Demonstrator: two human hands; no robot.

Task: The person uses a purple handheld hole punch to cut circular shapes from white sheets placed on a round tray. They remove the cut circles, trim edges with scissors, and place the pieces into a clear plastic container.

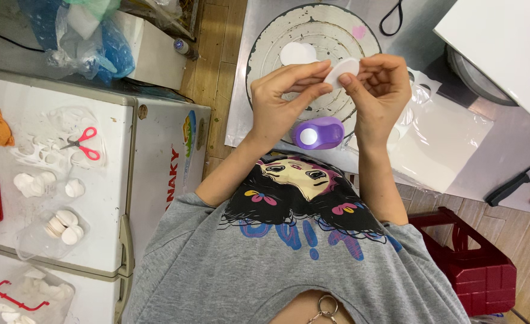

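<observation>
- Presently, both hands are raised together over a round white turntable (265, 45) that stands on a metal-topped surface.
- Left hand (283, 102): thumb and forefinger are pressed together, pinching the near edge of a small white paper disc (342, 72); the remaining fingers are curled beneath.
- Right hand (380, 90): fingertips are bunched and closed on the opposite edge of the same white paper disc, thumb against the forefinger.
- The disc is held in the air between the two hands, above the turntable, touching nothing else.
- A second white round piece (297, 54) lies flat on the turntable, just beyond the left fingers.
- A purple craft punch (319, 133) sits on the near rim of the turntable, directly below the hands and between the wrists.
- A clear plastic sheet (439, 138) lies on the surface to the right of the turntable.
- A black-handled knife (517, 183) rests near the surface's right edge, well apart from the hands.
- To the left, a white chest lid (106, 174) carries pink-handled scissors (84, 144) among white paper offcuts, and a clear bag of white discs (61, 228).
- A dark red plastic stool (475, 270) stands on the floor at lower right.
</observation>
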